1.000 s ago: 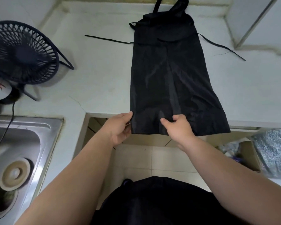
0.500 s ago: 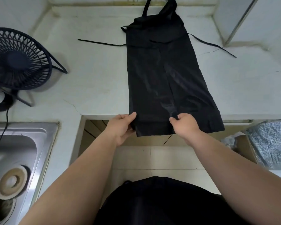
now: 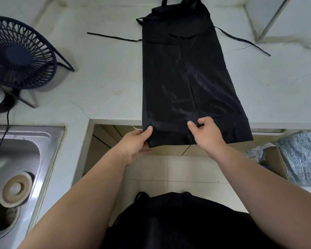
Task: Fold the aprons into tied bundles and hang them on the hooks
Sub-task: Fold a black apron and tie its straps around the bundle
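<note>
Black apron point(image 3: 187, 78) lies lengthwise on the bench point(image 3: 106, 78), frame centre, hem overhanging; left hand point(image 3: 136, 142) and right hand point(image 3: 207, 135) each pinch that hem in a closed grip, probably to fold it upward

Single head view, wide-angle, from above the near edge of the counter point(image 3: 106, 78), facing forward and steeply down. Close range: forearms point(image 3: 90, 194) enter from the bottom and the torso point(image 3: 178, 221) fills bottom centre. The apron point(image 3: 183, 78) on the counter sits upper centre. The sink point(image 3: 34, 133) is left of the counter edge, the floor point(image 3: 169, 169) below it, and the fan point(image 3: 20, 54) at the counter's left end.
</note>
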